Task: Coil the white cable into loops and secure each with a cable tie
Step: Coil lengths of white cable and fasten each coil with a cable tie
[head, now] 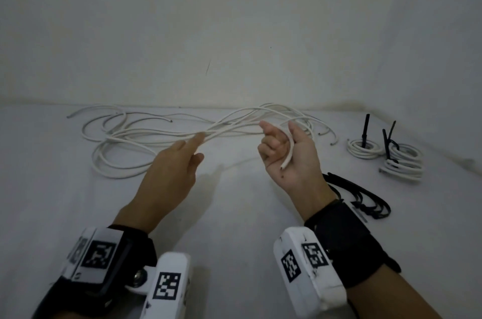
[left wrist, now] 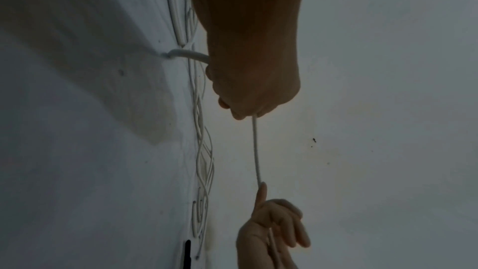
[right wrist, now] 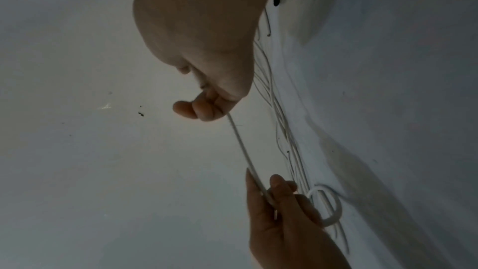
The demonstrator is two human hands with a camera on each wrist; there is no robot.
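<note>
Cable end in right hand, stretch run to left hand, first loop not yet formed.

White cable [head: 234, 127] spans both hands above the worktop [head: 65, 214]; right hand [head: 289, 154], palm up, has fingers curled round the cut end, left hand [head: 173, 164] pinches the strand. Rest lies tangled behind. Two tied coils [head: 386, 154] sit far right, spare cable ties [head: 365, 201] near the right wrist. Risk: pulling snags the tangle, or the stiff end slips from a loose grip.
</note>
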